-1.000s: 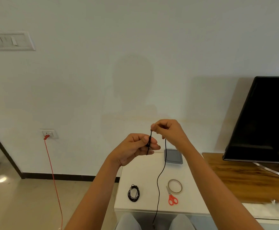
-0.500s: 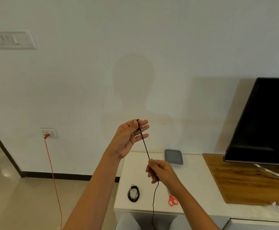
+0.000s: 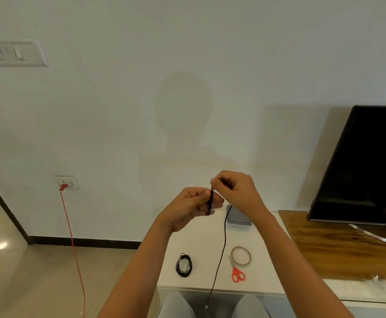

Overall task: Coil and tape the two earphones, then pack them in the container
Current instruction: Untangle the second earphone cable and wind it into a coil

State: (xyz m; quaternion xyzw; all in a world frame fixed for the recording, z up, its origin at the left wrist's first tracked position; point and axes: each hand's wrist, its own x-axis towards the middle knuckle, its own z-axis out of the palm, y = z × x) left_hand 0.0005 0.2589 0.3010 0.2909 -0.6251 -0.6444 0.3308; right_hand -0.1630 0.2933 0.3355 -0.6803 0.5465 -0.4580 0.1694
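Hands (image 3: 194, 206) (image 3: 235, 191) raised, winding black earphone cable (image 3: 222, 244) around left fingers (image 3: 212, 201)

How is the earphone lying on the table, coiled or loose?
Coiled: the earphone lies on the white table as a small ring of black loops.

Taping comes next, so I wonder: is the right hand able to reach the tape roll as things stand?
Probably not yet: the right hand pinches the earphone cable looped on the left hand. The tape roll itself lies uncovered on the table, beside the scissors.
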